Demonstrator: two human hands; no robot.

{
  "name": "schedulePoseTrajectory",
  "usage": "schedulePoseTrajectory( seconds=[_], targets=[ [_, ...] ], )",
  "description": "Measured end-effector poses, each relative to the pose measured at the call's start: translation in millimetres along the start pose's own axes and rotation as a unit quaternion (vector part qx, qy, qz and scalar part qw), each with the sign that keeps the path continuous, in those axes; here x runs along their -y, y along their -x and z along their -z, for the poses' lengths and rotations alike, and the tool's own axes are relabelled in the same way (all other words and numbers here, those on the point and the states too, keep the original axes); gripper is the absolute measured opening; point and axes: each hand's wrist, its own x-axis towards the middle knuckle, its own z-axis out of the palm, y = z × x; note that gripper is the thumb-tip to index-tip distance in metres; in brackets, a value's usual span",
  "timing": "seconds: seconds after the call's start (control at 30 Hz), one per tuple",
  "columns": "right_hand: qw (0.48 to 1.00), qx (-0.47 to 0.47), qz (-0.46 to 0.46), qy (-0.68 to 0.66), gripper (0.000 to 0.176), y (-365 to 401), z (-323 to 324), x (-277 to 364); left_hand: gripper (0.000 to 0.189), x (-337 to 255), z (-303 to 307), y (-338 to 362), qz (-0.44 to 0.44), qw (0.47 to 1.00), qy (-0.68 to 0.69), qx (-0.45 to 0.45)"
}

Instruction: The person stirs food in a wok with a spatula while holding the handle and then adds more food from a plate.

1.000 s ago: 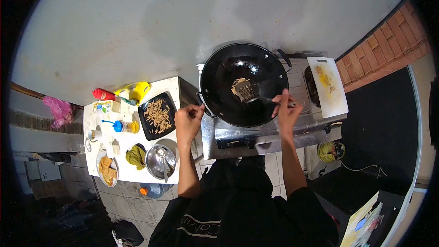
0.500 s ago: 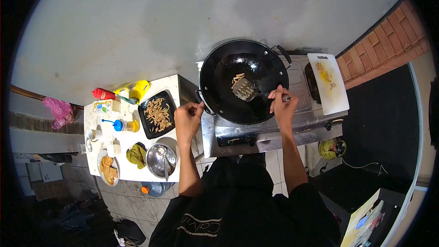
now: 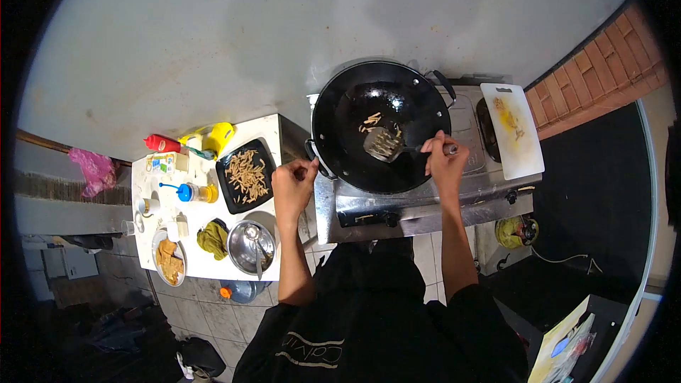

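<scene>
strips stirred in the wok
spatula gripped in the closed right hand; wok handle clasped by the left hand; the blade is best slid flat under the strips

View: single head camera, fisheye
Facing: steeply down from above
Range: arm's length over wok and desk
</scene>
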Motion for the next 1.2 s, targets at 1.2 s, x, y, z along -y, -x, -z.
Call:
schedulePoseTrajectory(
  seconds=[1.2],
  targets=[
    [0.999, 0.006, 0.045, -0.021, 0.038, -18, -14, 1, 0.029, -3, -6, 5, 0.049, 0.998, 0.011, -0.035]
  ],
)
